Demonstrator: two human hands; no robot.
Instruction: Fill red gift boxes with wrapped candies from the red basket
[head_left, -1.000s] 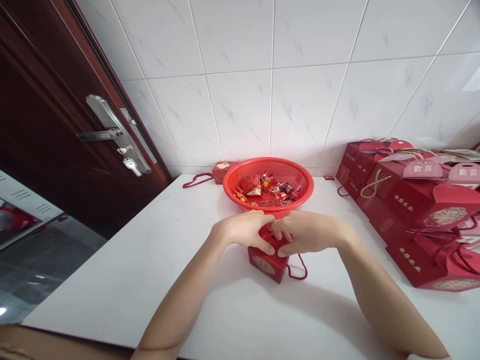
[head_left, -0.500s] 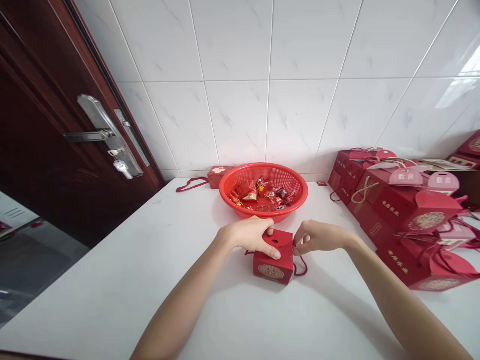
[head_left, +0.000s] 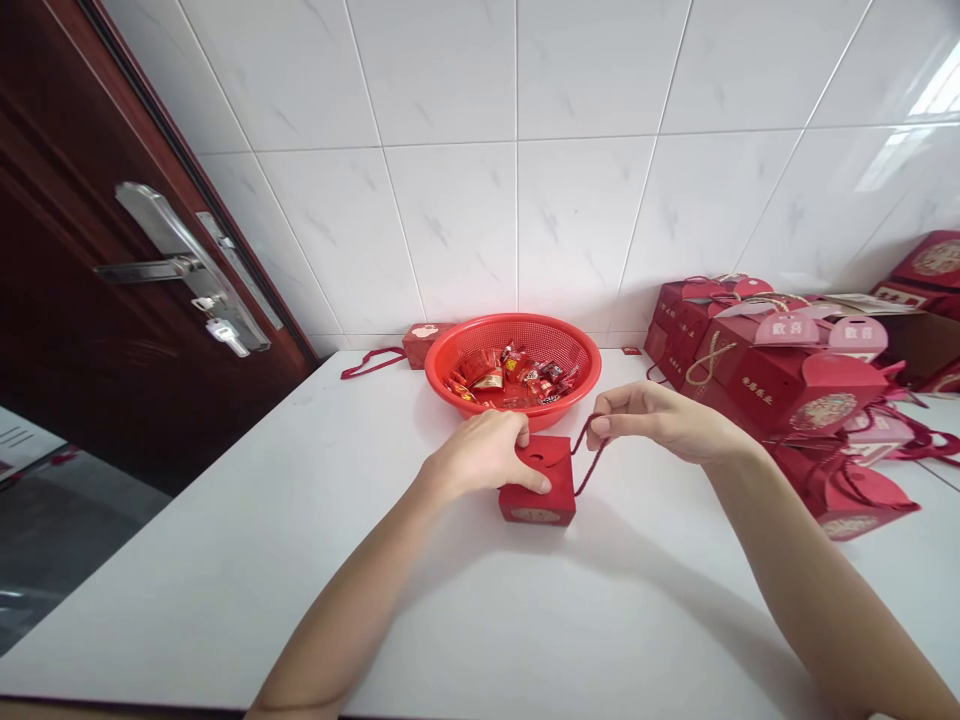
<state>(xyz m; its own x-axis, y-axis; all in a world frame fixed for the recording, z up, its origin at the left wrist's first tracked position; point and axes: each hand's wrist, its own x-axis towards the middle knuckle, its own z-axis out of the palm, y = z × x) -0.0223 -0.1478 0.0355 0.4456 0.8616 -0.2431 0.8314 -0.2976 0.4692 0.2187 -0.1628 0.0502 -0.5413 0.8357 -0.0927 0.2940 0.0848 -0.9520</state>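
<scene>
A small red box (head_left: 541,502) with a pale oval print on its front sits on the white table. My left hand (head_left: 487,455) grips its top left side, the thumb lying across the lid and the other fingers partly hidden behind. Between the thumb and fingertips of my right hand (head_left: 649,420) is a dark red cord (head_left: 589,472), pulled up and out from the box's right side in a loop. Just behind the box stands a red plastic basket (head_left: 439,383) with wrapped sweets (head_left: 517,372) in it.
Several red gift boxes (head_left: 795,390) with cords are piled on the right of the white table (head_left: 300,540). Another small red box (head_left: 420,346) with a ribbon lies left of the basket. Behind are a tiled wall and, at left, a dark door (head_left: 90,230).
My right hand has lifted up and to the right, drawing the cord into a raised loop. My left hand still holds the box. The camera view has shifted slightly.
</scene>
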